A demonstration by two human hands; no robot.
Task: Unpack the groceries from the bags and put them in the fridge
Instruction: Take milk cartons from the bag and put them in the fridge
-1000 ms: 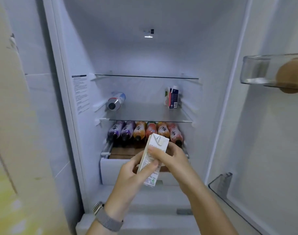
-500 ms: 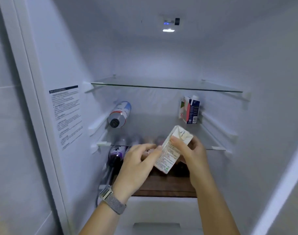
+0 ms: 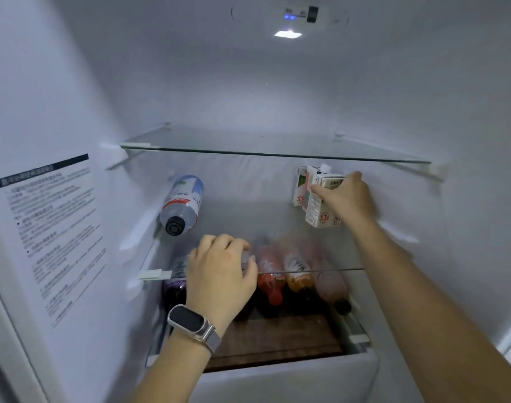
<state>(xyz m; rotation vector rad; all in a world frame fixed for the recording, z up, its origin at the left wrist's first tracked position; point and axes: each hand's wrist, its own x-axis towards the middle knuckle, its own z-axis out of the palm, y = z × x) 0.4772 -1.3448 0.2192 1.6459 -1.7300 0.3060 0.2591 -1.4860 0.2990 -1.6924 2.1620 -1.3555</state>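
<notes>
While the right hand's [image 3: 347, 199] fingers curl round a small milk carton [image 3: 321, 203] on the middle glass shelf [image 3: 242, 225], the carton stands right in front of two similar cartons [image 3: 302, 184] by the fridge's right wall, well apart from a water bottle [image 3: 183, 205] lying at the left. Forearm extended, that hand reaches deep; the left hand [image 3: 222, 271], wearing a smartwatch [image 3: 190, 322], hovers loosely curled, holding nothing, over juice bottles [image 3: 286, 271] lying below.
</notes>
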